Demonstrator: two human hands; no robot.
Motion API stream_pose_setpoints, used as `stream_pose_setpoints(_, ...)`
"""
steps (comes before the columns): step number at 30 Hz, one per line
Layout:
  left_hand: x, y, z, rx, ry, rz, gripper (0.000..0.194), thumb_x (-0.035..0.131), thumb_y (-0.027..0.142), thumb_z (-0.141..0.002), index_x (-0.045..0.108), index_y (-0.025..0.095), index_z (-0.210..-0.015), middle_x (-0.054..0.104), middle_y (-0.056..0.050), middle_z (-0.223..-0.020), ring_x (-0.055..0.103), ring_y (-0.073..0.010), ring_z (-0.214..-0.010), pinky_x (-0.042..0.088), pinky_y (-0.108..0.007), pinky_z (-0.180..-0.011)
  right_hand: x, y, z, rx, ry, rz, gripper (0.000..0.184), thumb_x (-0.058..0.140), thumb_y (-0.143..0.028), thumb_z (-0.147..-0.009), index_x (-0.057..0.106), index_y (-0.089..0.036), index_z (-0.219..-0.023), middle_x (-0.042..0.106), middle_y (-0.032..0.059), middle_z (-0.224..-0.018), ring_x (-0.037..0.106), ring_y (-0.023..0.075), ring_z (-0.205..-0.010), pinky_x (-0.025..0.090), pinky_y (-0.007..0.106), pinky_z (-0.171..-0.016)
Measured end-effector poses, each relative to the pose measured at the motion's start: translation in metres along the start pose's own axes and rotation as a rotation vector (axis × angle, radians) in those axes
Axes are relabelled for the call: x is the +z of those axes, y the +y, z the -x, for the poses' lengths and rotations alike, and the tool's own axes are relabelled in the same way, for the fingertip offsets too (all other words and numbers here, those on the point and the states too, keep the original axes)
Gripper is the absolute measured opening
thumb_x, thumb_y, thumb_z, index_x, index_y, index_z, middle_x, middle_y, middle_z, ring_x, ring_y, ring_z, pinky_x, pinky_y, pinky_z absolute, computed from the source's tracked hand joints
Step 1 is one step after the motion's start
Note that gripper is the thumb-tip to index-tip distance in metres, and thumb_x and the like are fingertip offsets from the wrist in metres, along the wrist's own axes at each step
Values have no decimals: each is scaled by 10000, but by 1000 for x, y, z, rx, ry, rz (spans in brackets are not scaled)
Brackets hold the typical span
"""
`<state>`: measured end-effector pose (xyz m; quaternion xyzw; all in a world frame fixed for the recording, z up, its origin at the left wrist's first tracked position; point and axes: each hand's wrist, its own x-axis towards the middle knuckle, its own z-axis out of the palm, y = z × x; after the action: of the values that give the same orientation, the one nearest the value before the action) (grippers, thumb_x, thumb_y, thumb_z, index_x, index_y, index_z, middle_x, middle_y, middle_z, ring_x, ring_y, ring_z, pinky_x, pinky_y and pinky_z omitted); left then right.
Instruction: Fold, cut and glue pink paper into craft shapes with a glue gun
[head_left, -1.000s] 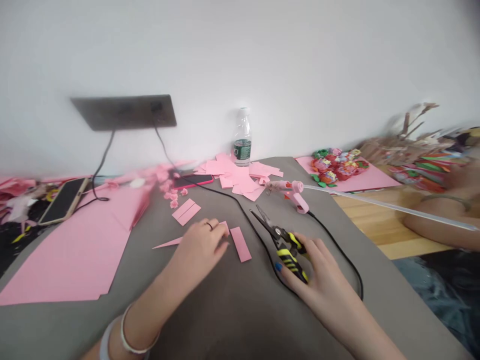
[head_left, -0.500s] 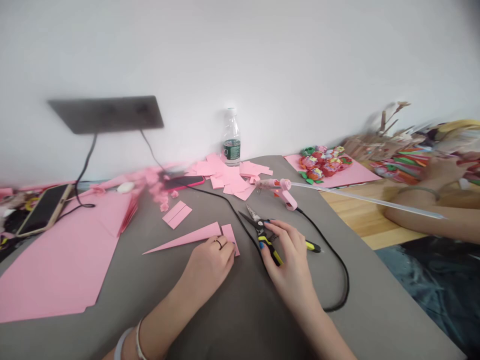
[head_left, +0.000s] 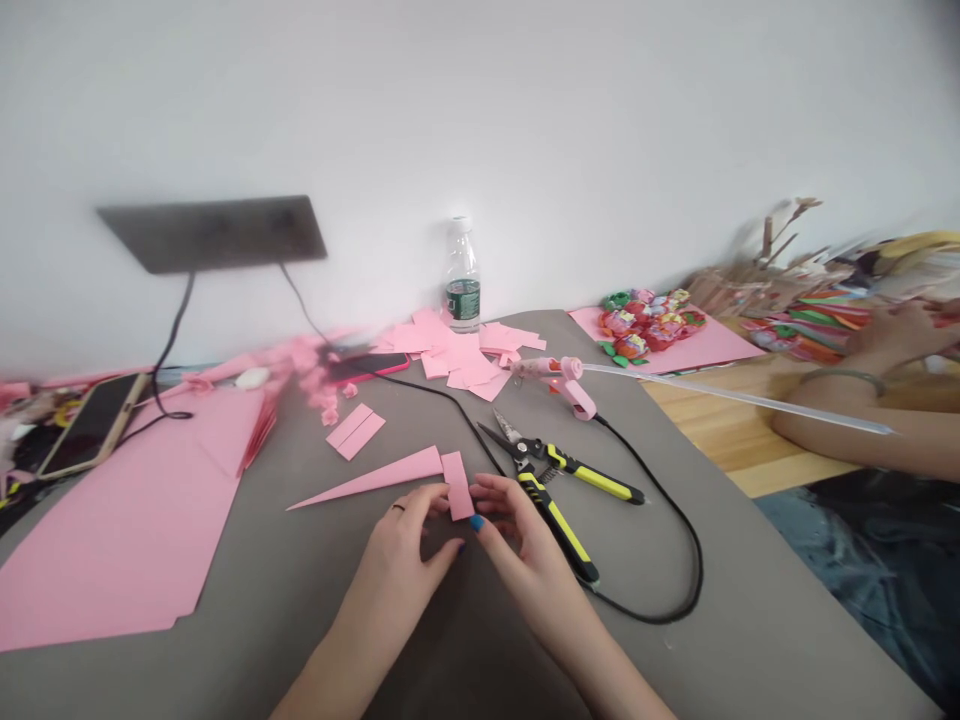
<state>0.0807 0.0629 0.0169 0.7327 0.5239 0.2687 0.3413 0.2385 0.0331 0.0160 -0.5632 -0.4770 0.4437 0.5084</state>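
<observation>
A small pink paper strip (head_left: 457,484) lies on the grey mat (head_left: 420,620). My left hand (head_left: 409,535) and my right hand (head_left: 514,530) both pinch its near end with thumb and fingers. A long pointed pink paper offcut (head_left: 375,478) rests just left of the strip. The black and yellow snips (head_left: 559,480) lie free on the mat right of my right hand, jaws apart. Two more pink strips (head_left: 356,430) lie side by side farther back.
A pink glue gun (head_left: 566,382) with a long clear stick and a black cord (head_left: 675,560) sits behind the snips. Pink squares (head_left: 465,352), a bottle (head_left: 463,275), two phones (head_left: 90,422) and a large pink sheet (head_left: 112,530) surround. Another person's arm (head_left: 862,430) rests at right.
My right hand let go of the snips, which now lie on the mat, and moved left to the pink strip. My left hand shifted its hold on the strip's near end.
</observation>
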Motion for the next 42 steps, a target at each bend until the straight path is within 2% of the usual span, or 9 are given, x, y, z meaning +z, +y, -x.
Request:
stream_pose_setpoints(5, -2, 4, 4, -139, -32, 211, 364, 681, 143, -755, 691, 244, -1105, 782, -45, -1028, 725, -240, -916, 578, -350, -761, 6, -4, 16, 31, -77, -138, 318, 586, -364, -902, 587, -230, -1190, 701, 112, -1172, 681, 251, -1134, 571, 381, -958)
stream_pose_setpoints(10, 1, -1, 2, -132, 2, 280, 247, 649, 189, -806, 740, 220, -1033, 785, -60, -964, 736, -224, -833, 585, -324, -719, 9, -3, 15, 5, -93, -73, 315, 583, -346, -901, 589, -202, -1181, 694, 129, -1154, 696, 243, -1086, 584, 373, -931)
stream_pose_setpoints(17, 3, -7, -1, -59, 25, 216, 240, 654, 204, -788, 794, 229, -981, 773, -43, -859, 708, -194, -720, 559, -272, -619, 7, 8, 3, 36, -79, -57, 200, 648, -348, -853, 641, -207, -994, 735, 84, -972, 725, 227, -911, 605, 334, -777)
stream_pose_setpoints(22, -1, -10, -3, -48, 26, 193, 211, 655, 232, -807, 812, 227, -948, 752, -36, -784, 684, -182, -673, 532, -259, -603, 4, 10, -6, 65, -64, -4, 205, 693, -383, -805, 672, -201, -896, 722, 57, -850, 693, 196, -745, 563, 287, -634)
stream_pose_setpoints(29, -5, -9, -6, -51, 22, 137, 189, 615, 212, -847, 797, 228, -895, 777, -42, -838, 677, -177, -665, 490, -260, -601, 0, 11, -11, 85, -120, 29, 184, 651, -326, -814, 686, -197, -941, 709, 56, -910, 635, 163, -688, 509, 252, -543)
stream_pose_setpoints(34, -3, -9, -6, -72, 35, 175, 228, 676, 227, -768, 780, 214, -971, 736, -38, -829, 621, -141, -580, 475, -227, -507, 0, 11, -11, 86, -127, 35, 191, 651, -340, -814, 694, -196, -931, 694, 43, -837, 618, 163, -665, 489, 243, -512)
stream_pose_setpoints(38, -2, -12, -9, -75, 63, 191, 245, 703, 265, -741, 780, 215, -968, 744, -34, -829, 620, -127, -543, 502, -230, -512, 0, 11, -13, 80, -121, 44, 204, 648, -350, -808, 710, -190, -920, 685, 41, -803, 601, 157, -638, 487, 240, -503)
stream_pose_setpoints(42, 0, -16, -11, -120, 77, 223, 263, 630, 294, -772, 772, 198, -970, 740, -20, -767, 630, -126, -495, 472, -208, -430, 0, 15, -13, 91, -116, 33, 226, 638, -366, -792, 710, -188, -911, 680, 43, -803, 608, 156, -601, 485, 240, -473)
